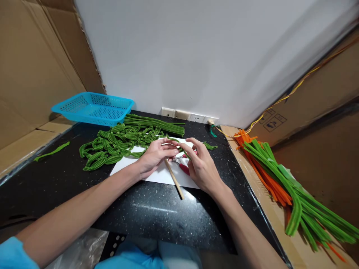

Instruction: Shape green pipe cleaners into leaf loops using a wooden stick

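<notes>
A green pipe cleaner (172, 139) runs between my two hands above a white sheet of paper (123, 165). My left hand (153, 157) has its fingertips closed on one part of it. My right hand (202, 164) pinches it from the other side, fingers bent. Beneath my hands lie red-handled pliers (184, 169), partly hidden by the right hand. A thin wooden stick (175, 179) slants from under the left fingers past the paper's front edge. Left of the paper is a pile of green pipe cleaners bent into leaf-shaped loops (112, 144).
A blue plastic basket (98, 110) stands at the back left. Behind the pile lies a bundle of straight green pipe cleaners (154, 124). Orange stems (262, 172) and brighter green stems (291, 190) lie on cardboard at right. Wall sockets (182, 115) and a yellow cable (259, 117) are behind.
</notes>
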Motion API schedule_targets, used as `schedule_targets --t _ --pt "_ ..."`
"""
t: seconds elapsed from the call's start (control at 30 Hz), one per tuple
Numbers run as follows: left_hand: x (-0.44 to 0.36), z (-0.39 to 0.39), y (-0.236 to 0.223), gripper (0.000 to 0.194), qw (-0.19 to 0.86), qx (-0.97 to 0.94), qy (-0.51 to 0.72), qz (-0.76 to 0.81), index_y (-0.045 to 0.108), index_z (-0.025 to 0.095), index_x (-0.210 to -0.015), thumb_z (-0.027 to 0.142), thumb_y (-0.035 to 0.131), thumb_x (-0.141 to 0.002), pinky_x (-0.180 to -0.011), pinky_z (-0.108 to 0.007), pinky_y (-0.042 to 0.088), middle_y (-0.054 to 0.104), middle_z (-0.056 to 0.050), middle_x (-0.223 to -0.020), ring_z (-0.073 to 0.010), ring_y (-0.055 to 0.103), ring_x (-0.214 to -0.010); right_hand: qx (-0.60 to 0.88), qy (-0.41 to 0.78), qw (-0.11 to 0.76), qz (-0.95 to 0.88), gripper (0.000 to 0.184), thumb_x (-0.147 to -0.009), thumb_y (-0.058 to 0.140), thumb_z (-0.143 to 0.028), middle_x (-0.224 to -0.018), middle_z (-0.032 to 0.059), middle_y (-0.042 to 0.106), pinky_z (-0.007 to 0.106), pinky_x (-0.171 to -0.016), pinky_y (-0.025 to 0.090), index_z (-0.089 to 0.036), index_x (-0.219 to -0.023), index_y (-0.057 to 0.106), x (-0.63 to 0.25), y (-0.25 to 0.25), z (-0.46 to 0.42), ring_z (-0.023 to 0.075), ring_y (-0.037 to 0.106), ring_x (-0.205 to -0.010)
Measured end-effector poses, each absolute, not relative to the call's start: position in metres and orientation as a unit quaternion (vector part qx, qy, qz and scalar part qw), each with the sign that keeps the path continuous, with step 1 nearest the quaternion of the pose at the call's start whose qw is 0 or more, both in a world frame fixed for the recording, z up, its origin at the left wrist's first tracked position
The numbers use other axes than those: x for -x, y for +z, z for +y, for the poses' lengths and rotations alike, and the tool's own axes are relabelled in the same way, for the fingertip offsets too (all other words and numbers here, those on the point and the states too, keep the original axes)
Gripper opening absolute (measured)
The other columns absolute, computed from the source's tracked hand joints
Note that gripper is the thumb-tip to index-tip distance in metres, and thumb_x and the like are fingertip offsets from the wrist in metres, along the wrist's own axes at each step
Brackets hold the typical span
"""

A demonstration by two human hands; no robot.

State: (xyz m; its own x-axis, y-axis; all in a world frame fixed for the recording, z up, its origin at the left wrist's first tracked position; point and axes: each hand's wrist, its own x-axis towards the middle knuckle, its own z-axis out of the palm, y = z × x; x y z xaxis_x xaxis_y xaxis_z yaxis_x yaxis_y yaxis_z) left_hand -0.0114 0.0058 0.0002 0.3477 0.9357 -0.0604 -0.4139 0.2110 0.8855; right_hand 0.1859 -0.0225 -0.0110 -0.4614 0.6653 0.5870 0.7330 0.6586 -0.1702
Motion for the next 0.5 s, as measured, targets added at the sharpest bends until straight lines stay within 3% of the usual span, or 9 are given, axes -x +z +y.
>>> schedule_targets --t 0.1,0.23,0.37,0.5 --pt "0.0120 0.0062 0.0014 0.032 0.724 -0.414 0.450 0.319 0.070 0.010 -0.096 0.010 0.086 -0.069 -0.057 -0.023 0.040 0.065 -0.003 -0.079 -0.0098 0.057 -0.065 0.408 -0.058 0.319 -0.854 0.067 -0.089 0.050 0.003 -0.146 0.0156 0.048 0.052 -0.097 0.057 -0.028 -0.148 0.049 -0.1897 -0.0088 -0.0221 0.0298 0.058 -0.114" --pt "0.0132 0.0068 0.0034 0.026 0.744 -0.411 0.436 0.295 0.072 0.010 -0.095 0.011 0.083 -0.071 -0.056 -0.022 0.037 0.061 0.000 -0.077 -0.0069 0.052 -0.060 0.374 -0.052 0.349 -0.858 0.052 -0.098 0.052 -0.007 -0.145 0.0164 0.047 0.046 -0.093 0.059 -0.028 -0.146 0.055 -0.1943 -0.0067 -0.0221 0.0273 0.060 -0.113" --pt "0.0150 0.0072 0.0030 0.024 0.741 -0.432 0.432 0.279 0.076 0.011 -0.098 0.015 0.082 -0.075 -0.058 -0.022 0.035 0.062 -0.002 -0.083 -0.0060 0.048 -0.061 0.345 -0.033 0.388 -0.854 0.049 -0.103 0.052 -0.012 -0.129 0.0122 0.061 0.041 -0.090 0.059 -0.031 -0.148 0.055 -0.1947 -0.0086 -0.0223 0.0235 0.065 -0.107" --pt "0.0154 0.0060 0.0017 0.021 0.709 -0.496 0.402 0.300 0.078 0.012 -0.097 0.021 0.083 -0.079 -0.064 -0.023 0.038 0.064 -0.002 -0.080 -0.0081 0.049 -0.066 0.336 -0.053 0.394 -0.854 0.041 -0.103 0.051 -0.011 -0.109 0.0098 0.071 0.039 -0.083 0.059 -0.029 -0.137 0.065 -0.1932 -0.0110 -0.0230 0.0228 0.068 -0.096"
